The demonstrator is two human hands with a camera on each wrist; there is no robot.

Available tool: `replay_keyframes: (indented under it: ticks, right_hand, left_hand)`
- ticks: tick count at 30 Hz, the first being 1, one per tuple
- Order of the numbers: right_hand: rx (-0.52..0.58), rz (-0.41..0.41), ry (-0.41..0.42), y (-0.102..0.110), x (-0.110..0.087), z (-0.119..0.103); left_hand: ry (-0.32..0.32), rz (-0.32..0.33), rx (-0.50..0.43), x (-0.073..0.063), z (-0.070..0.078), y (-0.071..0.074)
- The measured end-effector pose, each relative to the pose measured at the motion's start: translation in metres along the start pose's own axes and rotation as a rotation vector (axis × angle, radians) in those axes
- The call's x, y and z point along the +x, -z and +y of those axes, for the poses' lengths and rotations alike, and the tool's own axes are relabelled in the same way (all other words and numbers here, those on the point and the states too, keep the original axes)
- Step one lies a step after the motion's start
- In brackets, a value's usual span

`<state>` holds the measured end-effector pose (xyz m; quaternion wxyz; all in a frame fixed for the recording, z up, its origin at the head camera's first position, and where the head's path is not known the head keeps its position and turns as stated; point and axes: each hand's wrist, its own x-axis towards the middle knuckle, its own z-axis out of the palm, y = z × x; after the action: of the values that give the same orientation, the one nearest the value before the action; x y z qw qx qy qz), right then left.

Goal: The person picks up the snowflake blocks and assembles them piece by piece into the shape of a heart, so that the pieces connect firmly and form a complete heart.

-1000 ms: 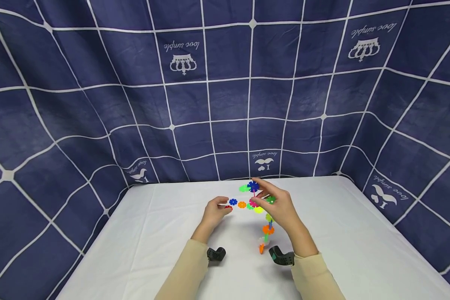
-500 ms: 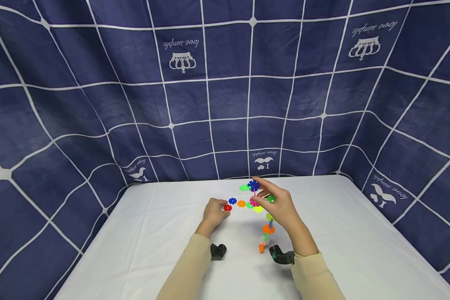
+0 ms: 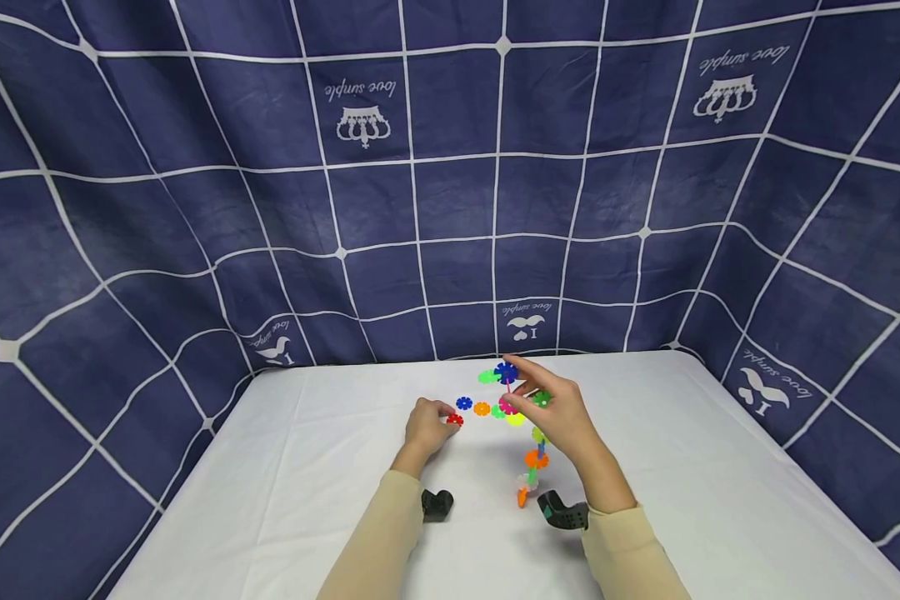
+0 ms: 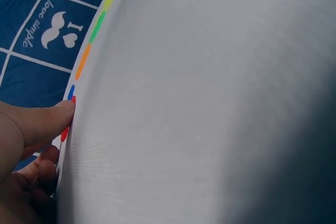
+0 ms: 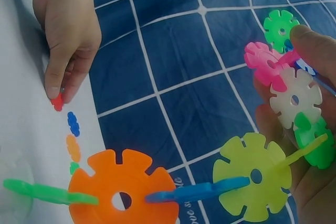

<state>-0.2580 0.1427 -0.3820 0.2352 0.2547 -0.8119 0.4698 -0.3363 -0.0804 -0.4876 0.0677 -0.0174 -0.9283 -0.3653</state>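
On the white table, my left hand (image 3: 427, 429) pinches a red snowflake disc (image 3: 455, 421) at the left end of a loose row. In the left wrist view the thumb lies over that red disc (image 4: 64, 132), and part of it is hidden. My right hand (image 3: 562, 414) is raised and grips a chain of interlocked snowflake discs. Close to its fingers are a dark blue disc (image 3: 506, 372), a pink disc (image 5: 265, 62) and a white disc (image 5: 295, 99). Lower down, the chain hangs toward me through a lime disc (image 5: 252, 177) and an orange disc (image 5: 152, 182).
Beside the red disc lie a blue disc (image 3: 463, 403), an orange disc (image 3: 482, 409), a green disc (image 3: 498, 412) and a yellow disc (image 3: 515, 420). Behind the white table (image 3: 307, 467) hangs a navy checked cloth (image 3: 450, 200). Each wrist wears a black camera mount (image 3: 562, 511).
The left thumb and fingers have closed on the red disc, which has slid slightly toward me from the blue one. My right hand and its chain have stayed in place.
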Motion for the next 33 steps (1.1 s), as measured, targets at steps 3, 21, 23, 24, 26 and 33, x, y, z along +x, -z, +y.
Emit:
replay_keyframes:
  ticks: [3,21,23,24,26,33]
  right_hand:
    - [0.003,0.000,0.006,0.000,0.000,0.000]
    - [-0.013,-0.014,-0.008,0.000,0.000,0.000]
    - [-0.006,-0.011,-0.005,-0.001,0.000,0.000]
    - [-0.004,-0.011,-0.002,-0.001,0.000,0.000]
    - [0.004,-0.010,0.003,-0.001,0.000,0.000]
    - [0.023,-0.004,-0.003,0.000,0.001,0.000]
  left_hand:
    - [-0.003,-0.008,0.008,0.000,0.001,0.001]
    - [0.033,0.015,-0.320,-0.012,-0.007,0.008]
    - [0.051,0.016,-0.358,-0.015,-0.007,0.011]
    - [0.061,0.011,-0.370,-0.016,-0.006,0.013]
    - [0.069,-0.010,-0.404,-0.019,-0.002,0.017]
    - [-0.033,-0.096,-0.555,-0.030,0.026,0.041]
